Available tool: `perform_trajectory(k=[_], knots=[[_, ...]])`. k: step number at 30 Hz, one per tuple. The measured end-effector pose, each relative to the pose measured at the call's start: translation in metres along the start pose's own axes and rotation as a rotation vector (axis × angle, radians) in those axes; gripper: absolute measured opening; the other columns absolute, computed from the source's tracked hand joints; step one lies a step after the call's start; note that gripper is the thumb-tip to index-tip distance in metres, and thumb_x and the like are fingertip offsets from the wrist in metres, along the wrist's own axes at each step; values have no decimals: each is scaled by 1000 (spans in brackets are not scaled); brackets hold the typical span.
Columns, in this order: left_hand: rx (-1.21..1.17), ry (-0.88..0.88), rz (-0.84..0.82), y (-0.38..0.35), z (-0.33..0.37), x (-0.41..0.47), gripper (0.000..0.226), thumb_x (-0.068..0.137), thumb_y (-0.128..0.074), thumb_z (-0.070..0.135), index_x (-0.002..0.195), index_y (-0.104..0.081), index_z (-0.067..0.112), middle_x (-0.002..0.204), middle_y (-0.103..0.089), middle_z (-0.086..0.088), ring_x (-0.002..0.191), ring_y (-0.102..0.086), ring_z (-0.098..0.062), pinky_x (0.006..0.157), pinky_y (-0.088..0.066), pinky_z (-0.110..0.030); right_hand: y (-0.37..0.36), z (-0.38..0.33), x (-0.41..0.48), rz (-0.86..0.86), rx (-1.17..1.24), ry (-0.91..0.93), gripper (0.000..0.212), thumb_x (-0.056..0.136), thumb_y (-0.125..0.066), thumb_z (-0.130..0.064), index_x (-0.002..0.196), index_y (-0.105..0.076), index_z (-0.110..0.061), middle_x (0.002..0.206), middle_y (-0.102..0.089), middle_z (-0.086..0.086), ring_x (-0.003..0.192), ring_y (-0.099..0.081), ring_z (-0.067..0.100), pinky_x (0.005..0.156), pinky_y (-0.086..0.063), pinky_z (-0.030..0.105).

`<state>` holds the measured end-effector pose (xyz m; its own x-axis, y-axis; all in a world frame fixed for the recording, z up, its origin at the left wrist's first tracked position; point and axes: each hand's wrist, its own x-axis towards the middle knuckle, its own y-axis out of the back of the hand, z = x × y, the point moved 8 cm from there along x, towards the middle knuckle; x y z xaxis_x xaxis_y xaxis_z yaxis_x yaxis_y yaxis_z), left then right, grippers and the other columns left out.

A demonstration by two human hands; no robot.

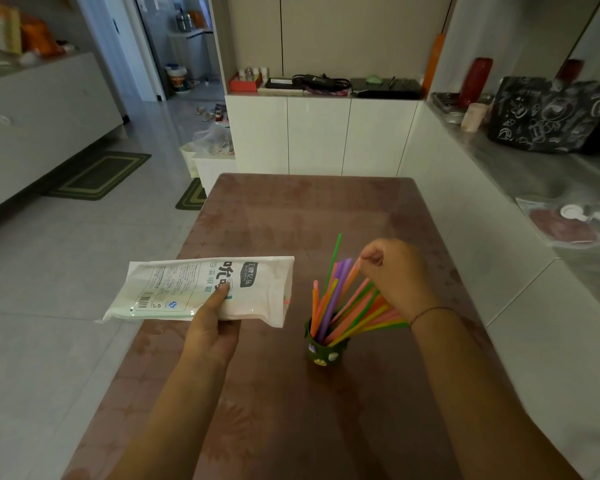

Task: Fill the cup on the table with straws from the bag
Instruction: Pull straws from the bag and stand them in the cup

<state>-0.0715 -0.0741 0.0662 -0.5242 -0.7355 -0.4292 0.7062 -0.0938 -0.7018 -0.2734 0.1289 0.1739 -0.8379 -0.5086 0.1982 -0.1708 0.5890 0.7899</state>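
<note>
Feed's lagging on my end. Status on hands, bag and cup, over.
Left hand holds bag. Right hand pinches top of pink straw; cup holds many straws. Nothing in the way.

The scene is viewed from head height, forward and downward. The worktop [309,209] is seen from close above, at wide angle.

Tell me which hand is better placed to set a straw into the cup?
Probably the right. The right hand pinches a pink straw just above the cup, while the left hand holds the bag.
</note>
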Motion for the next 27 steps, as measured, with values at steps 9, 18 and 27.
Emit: perform_trajectory(k=[9, 18, 27], knots=[[-25, -90, -233, -70, 23, -31, 37, 89, -56, -2, 120, -55, 17, 103, -74, -3, 94, -71, -16, 77, -60, -34, 5, -47, -34, 20, 1079, -197, 19, 88, -59, -17, 105, -66, -20, 111, -68, 3, 108, -63, 16, 95, -48, 30], [226, -293, -362, -131, 40, -73, 38, 89, -62, 9, 125, -56, 18, 121, -68, -6, 112, -65, -21, 92, -54, -38, -33, -69, -49, -241, 1731, -655, 36, 97, -39, -26, 116, -59, -3, 99, -65, 10, 86, -59, 21, 75, -51, 34], [331, -451, -432, -143, 40, -90, 36, 77, -65, 22, 113, -61, 27, 110, -73, 5, 105, -67, -15, 85, -56, -30, -44, -56, -53, -293, 1694, -798, 26, 93, -47, -26, 88, -64, -7, 91, -62, 13, 81, -60, 25, 66, -52, 39]])
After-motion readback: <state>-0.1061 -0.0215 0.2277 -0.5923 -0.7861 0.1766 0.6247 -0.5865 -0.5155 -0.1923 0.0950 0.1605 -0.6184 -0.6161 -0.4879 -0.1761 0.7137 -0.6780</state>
